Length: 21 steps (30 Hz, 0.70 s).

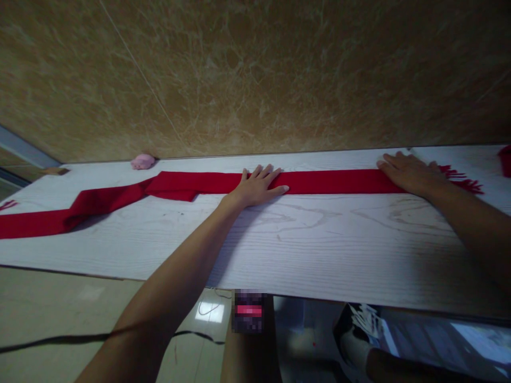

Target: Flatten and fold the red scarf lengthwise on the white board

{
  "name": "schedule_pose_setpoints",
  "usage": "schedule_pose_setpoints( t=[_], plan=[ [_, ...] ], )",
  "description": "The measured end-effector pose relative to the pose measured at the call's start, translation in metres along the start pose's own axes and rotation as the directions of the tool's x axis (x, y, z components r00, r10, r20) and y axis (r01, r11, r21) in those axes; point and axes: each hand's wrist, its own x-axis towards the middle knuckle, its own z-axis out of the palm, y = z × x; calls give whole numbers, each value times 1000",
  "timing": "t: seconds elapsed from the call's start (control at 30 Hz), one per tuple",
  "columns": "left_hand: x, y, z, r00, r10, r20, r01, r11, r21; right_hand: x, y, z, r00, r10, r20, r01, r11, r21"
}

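A long red scarf (331, 182) with fringed ends stretches lengthwise over a white wood-grain table (303, 244). Its right part lies flat in a narrow band, while the left part is twisted and folded over itself. My left hand (257, 185) rests on the middle of the scarf, fingers spread and palm down. Near the right fringe, my right hand (415, 173) lies flat on the scarf with its fingers stretched out. Part of the scarf is hidden under both hands.
A small pink pig-like figure (142, 161) sits at the table's back edge by the marbled wall (255, 80). A small brown block (56, 171) lies at the far left corner. Another red item (506, 159) shows at the right edge. Below is a tiled floor (48, 308) with a dark strap.
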Motion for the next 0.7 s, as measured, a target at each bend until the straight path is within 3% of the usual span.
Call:
schedule_pose_setpoints(
  t=[0.2, 0.7],
  plan=[
    [1, -1, 1, 1000, 7, -14, -7, 1000, -6, -1, -2, -3, 997, 57, 44, -60, 996, 71],
    [1, -2, 1, 1000, 5, -7, -5, 1000, -6, 5, 5, 4, 996, 69, 48, -74, 991, 114]
  ],
)
